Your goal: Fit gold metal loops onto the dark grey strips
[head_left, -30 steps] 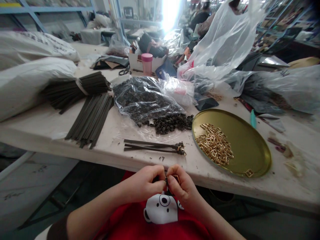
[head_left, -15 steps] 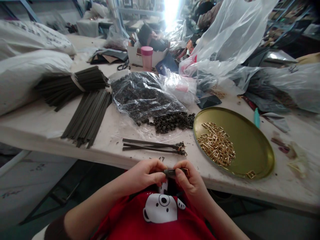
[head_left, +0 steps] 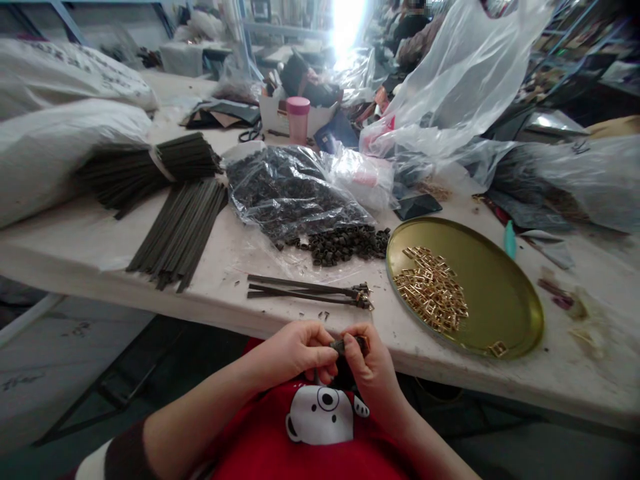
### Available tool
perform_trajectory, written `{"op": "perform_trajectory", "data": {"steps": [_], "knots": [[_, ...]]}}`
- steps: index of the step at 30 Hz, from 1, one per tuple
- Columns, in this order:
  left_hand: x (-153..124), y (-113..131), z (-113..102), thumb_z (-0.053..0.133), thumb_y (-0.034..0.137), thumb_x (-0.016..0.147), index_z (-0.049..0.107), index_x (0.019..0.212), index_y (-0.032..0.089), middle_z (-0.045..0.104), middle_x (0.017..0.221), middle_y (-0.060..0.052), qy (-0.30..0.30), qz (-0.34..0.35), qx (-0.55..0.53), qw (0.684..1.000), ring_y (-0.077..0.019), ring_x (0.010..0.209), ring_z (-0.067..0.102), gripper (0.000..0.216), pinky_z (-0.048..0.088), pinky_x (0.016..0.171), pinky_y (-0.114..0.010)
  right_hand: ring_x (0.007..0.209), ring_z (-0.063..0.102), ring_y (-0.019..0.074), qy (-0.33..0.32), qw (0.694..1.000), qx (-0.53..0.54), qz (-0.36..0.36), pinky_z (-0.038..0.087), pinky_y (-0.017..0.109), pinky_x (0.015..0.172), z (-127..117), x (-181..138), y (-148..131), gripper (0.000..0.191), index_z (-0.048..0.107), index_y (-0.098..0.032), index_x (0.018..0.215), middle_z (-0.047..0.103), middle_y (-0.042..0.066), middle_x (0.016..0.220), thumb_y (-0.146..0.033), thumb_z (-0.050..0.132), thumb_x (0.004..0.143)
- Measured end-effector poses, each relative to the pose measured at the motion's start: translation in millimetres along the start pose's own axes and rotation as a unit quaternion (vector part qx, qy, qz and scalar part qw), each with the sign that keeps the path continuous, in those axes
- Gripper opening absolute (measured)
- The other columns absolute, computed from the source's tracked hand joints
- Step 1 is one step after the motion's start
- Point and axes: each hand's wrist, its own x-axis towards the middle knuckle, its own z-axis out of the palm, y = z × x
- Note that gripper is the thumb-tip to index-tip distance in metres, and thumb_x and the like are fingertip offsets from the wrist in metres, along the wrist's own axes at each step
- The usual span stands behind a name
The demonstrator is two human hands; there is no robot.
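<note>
Just in front of the table edge, a dark strap (head_left: 339,347) is pinched between both my hands. My left hand (head_left: 306,350) is closed on its left part, thumb and fingers together. The fingers of my right hand (head_left: 369,365) grip the other end, where a bit of gold-brown metal like a buckle peeks out. Most of the strap is hidden by my fingers. On the table beyond lie a few straps with gold buckles (head_left: 305,289), side by side. Small dark loops (head_left: 343,245) spill from a clear plastic bag (head_left: 295,187) farther back.
A gold round tray (head_left: 500,293) with a heap of small gold buckles (head_left: 433,290) stands at right. Bundled dark strips (head_left: 177,230) lie at left beside white sacks (head_left: 70,143). Behind are a pink-lidded bottle (head_left: 298,120), a dark phone-like slab (head_left: 418,206) and a teal tool (head_left: 509,240).
My hands have tilted the strap and drawn slightly closer together; less of the buckle end shows. My left fingers have curled in further. The view has shifted slightly.
</note>
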Motion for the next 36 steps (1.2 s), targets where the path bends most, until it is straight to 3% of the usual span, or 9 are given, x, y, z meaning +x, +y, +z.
{"op": "perform_trajectory", "data": {"steps": [5, 12, 16, 22, 28, 36], "knots": [[-4, -4, -1, 0.057, 0.036, 0.074, 0.051, 0.073, 0.013, 0.065, 0.066, -0.003, -0.001, -0.014, -0.027, 1.0, -0.0102, 0.054, 0.059, 0.023, 0.038, 0.046, -0.018, 0.053, 0.049, 0.0118, -0.013, 0.997, -0.068, -0.043, 0.039, 0.022, 0.049, 1, -4, -1, 0.016, 0.05, -0.019, 0.078, 0.053, -0.002, 0.062, -0.03, 0.04, 0.084], [-5, 1, 2, 0.058, 0.031, 0.073, 0.054, 0.075, 0.012, 0.063, 0.06, -0.001, -0.003, -0.029, -0.034, 0.999, -0.009, 0.051, 0.057, 0.019, 0.04, 0.048, -0.018, 0.065, 0.058, 0.0138, -0.08, 0.987, -0.097, -0.098, 0.045, 0.023, 0.059, -9, -6, -9, 0.017, 0.054, -0.019, 0.082, 0.062, 0.002, 0.072, -0.024, 0.039, 0.085], [-7, 1, -1, 0.06, 0.028, 0.07, 0.055, 0.079, 0.011, 0.065, 0.07, -0.004, -0.009, -0.021, -0.03, 0.999, -0.0108, 0.06, 0.06, 0.02, 0.041, 0.052, -0.019, 0.065, 0.059, 0.0146, -0.088, 0.985, -0.115, -0.098, 0.045, 0.024, 0.059, -11, -1, -6, 0.014, 0.055, -0.019, 0.084, 0.064, 0.003, 0.074, -0.022, 0.042, 0.083], [1, -7, 0, 0.058, 0.028, 0.072, 0.052, 0.073, 0.012, 0.064, 0.066, -0.002, -0.002, -0.013, -0.038, 0.999, -0.0091, 0.053, 0.058, 0.017, 0.035, 0.045, -0.017, 0.069, 0.059, 0.015, -0.144, 0.983, -0.072, -0.085, 0.046, 0.025, 0.063, -16, 1, -11, 0.015, 0.056, -0.02, 0.089, 0.064, 0.003, 0.078, -0.022, 0.042, 0.083], [0, -1, -4, 0.051, 0.03, 0.076, 0.055, 0.07, 0.012, 0.06, 0.061, -0.001, -0.02, 0.001, 0.06, 0.998, -0.0079, 0.049, 0.051, 0.018, 0.035, 0.046, -0.018, 0.079, 0.06, 0.0171, -0.115, 0.991, -0.02, -0.059, 0.048, 0.028, 0.068, -18, 1, -11, 0.026, 0.055, -0.018, 0.101, 0.065, 0.006, 0.089, -0.029, 0.036, 0.088], [7, -3, 0, 0.045, 0.029, 0.078, 0.052, 0.072, 0.014, 0.053, 0.061, 0.002, -0.009, 0.031, 0.104, 0.994, -0.0092, 0.049, 0.047, 0.017, 0.034, 0.046, -0.019, 0.095, 0.059, 0.0196, -0.142, 0.981, -0.072, -0.11, 0.046, 0.032, 0.081, -10, 4, 2, 0.027, 0.052, -0.019, 0.108, 0.064, 0.009, 0.102, -0.028, 0.034, 0.09]]}}
